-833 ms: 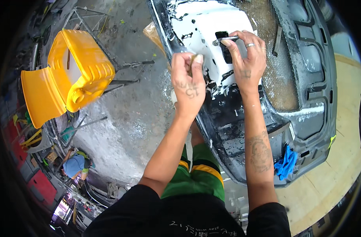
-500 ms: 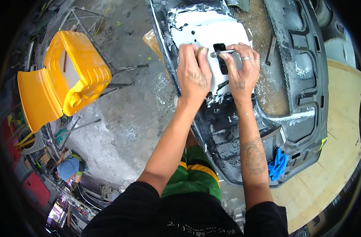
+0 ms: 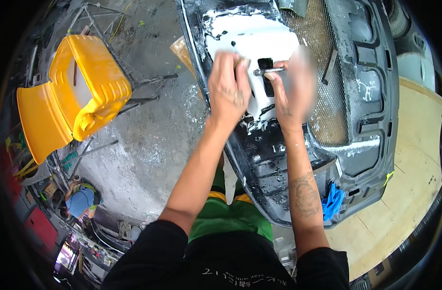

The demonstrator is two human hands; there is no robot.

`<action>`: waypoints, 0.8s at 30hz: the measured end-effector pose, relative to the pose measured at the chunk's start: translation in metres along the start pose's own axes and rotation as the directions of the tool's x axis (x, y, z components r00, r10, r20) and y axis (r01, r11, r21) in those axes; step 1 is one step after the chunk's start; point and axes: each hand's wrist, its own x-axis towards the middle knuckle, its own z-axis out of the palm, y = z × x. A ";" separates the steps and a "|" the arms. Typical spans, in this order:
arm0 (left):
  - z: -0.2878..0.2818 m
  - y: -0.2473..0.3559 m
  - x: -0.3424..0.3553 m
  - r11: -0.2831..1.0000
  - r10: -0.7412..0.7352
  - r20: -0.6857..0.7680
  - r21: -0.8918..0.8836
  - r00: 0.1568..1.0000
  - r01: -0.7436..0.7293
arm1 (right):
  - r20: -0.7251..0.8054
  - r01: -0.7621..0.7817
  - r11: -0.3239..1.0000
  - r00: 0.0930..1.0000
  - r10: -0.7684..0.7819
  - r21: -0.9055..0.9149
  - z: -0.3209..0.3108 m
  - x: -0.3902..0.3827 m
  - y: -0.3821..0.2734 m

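My left hand [image 3: 228, 84] is closed over the white-coated part of a black moulded panel [image 3: 267, 166]. Between its thumb and fingers shows the edge of a small tan piece [image 3: 239, 62], mostly hidden by the hand. To its right, my right hand [image 3: 298, 89], partly blurred, pinches a slim metal tool [image 3: 271, 70] with a rounded end that points left. That tool lies across a dark rectangular opening [image 3: 268, 88] in the panel. A smooth white layer [image 3: 264, 36] with ragged edges and dark spots covers the panel around both hands.
A cut-open yellow jug [image 3: 100, 104] rests on a metal stand [image 3: 148, 79] at the left. A blue crumpled glove or cloth [image 3: 333, 199] lies on the grey ribbed panel [image 3: 370, 92], beside wire mesh [image 3: 322, 63]. Plywood [image 3: 399, 193] is at right; another person [image 3: 80, 200] crouches at lower left.
The whole view has shifted slightly, with the panel and jug a little further left. Both hands stay over the white area, and the metal tool remains in the right hand.
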 end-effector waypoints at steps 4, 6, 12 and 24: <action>-0.014 -0.004 0.013 0.989 -0.138 -0.023 -0.059 0.990 0.137 | 0.002 -0.017 1.000 1.000 0.017 -0.013 0.004 -0.004 -0.002; -0.022 -0.006 0.013 0.980 -0.165 0.005 -0.110 0.986 0.164 | -0.007 -0.009 1.000 1.000 0.009 -0.007 0.004 -0.002 -0.001; -0.034 0.002 0.046 0.987 0.140 0.483 0.000 0.864 -0.160 | -0.017 -0.045 0.999 0.999 0.045 0.006 0.004 -0.002 -0.003; -0.017 0.003 0.078 0.972 0.220 0.674 -0.089 0.705 -0.219 | -0.021 -0.076 0.997 0.997 0.076 0.001 -0.003 0.001 0.000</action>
